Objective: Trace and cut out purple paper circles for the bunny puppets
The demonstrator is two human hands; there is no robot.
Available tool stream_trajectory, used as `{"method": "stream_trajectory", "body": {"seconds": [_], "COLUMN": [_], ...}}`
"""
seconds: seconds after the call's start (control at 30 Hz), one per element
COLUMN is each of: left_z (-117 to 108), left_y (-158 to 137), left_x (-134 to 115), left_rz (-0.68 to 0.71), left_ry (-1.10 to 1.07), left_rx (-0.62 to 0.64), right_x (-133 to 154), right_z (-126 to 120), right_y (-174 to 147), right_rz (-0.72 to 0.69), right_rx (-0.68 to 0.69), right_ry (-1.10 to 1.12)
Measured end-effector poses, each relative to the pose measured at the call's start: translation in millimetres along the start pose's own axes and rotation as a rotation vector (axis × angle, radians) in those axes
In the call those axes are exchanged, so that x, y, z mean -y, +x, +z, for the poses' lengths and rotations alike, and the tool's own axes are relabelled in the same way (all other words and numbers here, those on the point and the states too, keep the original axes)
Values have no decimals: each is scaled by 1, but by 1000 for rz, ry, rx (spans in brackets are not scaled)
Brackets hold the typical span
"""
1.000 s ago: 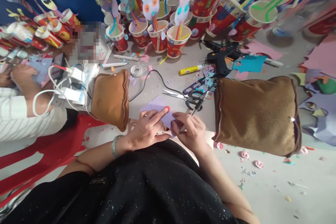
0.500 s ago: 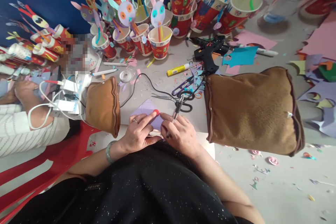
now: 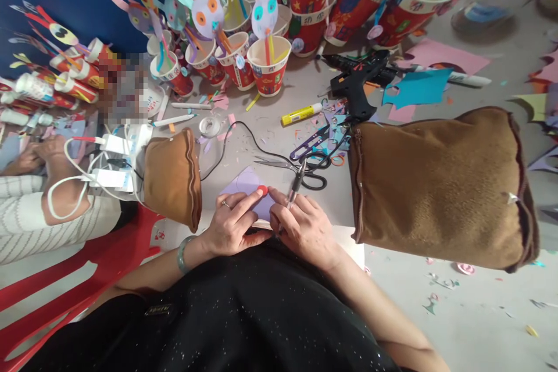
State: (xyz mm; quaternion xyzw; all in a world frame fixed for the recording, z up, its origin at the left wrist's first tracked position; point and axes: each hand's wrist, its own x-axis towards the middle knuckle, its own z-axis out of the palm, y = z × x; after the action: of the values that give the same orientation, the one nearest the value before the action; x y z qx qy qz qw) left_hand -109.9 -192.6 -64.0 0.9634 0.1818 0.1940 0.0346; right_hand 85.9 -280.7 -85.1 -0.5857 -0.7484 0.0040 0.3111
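Observation:
My left hand (image 3: pixel 231 218) rests at the table's near edge, fingers stretched, its index fingertip pressing a small red disc (image 3: pixel 264 190). Under the disc lies a piece of purple paper (image 3: pixel 246 179) with a faint curved outline on it. My right hand (image 3: pixel 307 229) is closed around a pen (image 3: pixel 296 183) that points up and away from the paper. Its index fingertip is beside the disc; whether it touches, I cannot tell. Just beyond the pen lie black-handled scissors (image 3: pixel 314 181). The lower edge of the paper is hidden by my hands.
Brown zipped cushions (image 3: pixel 440 186) flank my hands. Beyond are a yellow glue stick (image 3: pixel 300 114), a black glue gun (image 3: pixel 355 93) with its cord, blue paper (image 3: pixel 416 87) and paper cups (image 3: pixel 267 75) with animal heads on straws. A co-worker's arm (image 3: pixel 65 180) is at left.
My head view has shifted slightly, so the table things sit a little differently in the picture. Both hands keep nearly the same pose on the disc and pen.

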Motion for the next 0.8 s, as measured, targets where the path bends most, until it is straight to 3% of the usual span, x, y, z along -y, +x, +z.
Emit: {"method": "stream_trajectory", "body": {"seconds": [0.5,0.8], "left_z": [2,0], "left_y": [-2,1], "left_x": [1,1], "left_rz": [-15,-3], "left_ry": [9,7], "left_rx": [25,22], "right_x": [-1,-2], "right_z": [3,4], "right_y": [-2,-2], "right_rz": [-50,-54], "right_rx": [-132,-142], "right_ry": [-72,-97]}}
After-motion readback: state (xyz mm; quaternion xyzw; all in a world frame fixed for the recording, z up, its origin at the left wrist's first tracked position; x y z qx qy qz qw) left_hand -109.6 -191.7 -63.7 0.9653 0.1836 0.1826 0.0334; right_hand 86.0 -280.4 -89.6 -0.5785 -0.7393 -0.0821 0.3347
